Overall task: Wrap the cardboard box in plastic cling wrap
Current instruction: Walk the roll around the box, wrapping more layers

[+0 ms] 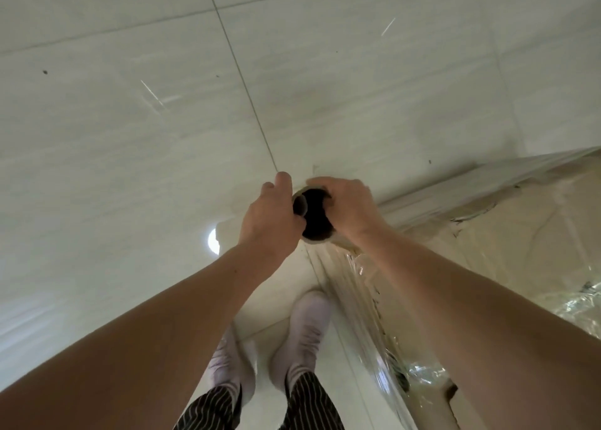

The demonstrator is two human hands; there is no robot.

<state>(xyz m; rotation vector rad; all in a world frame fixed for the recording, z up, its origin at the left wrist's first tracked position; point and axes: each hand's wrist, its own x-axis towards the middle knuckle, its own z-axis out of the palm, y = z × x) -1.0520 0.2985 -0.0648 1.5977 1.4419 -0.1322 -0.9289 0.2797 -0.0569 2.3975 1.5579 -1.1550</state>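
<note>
Cardboard box (527, 221): sits to my right, filling the right side of the view from mid-height down to the bottom edge. Brown top face shows through a clear layer. Plastic film (354, 286) lies over the top and down the side facing me, wrinkled and glossy, with bright glints along the near edge. Lower right, a bare patch of cardboard with a dark slot shows.

Roll of cling wrap (313, 218): held out in front of me, just off the box's nearest corner. Its open end points up at me; I see the dark hollow of the tube and a pale cardboard rim. Film runs from under the roll to the box edge.

Left hand (270, 221): grips the roll's left side, fingers curled over the rim, one fingertip hooked into the opening.

Right hand (349, 208): grips the roll's right side, fingers wrapped over the top of the rim. Both forearms are bare.

Below: my two pale shoes (305, 325) stand on the floor close beside the box, striped trousers (309, 403) above them.

Floor (130, 137): large pale tiles with thin dark grout lines, a few small dark specks, and one bright round reflection (213, 241) left of my left wrist.
</note>
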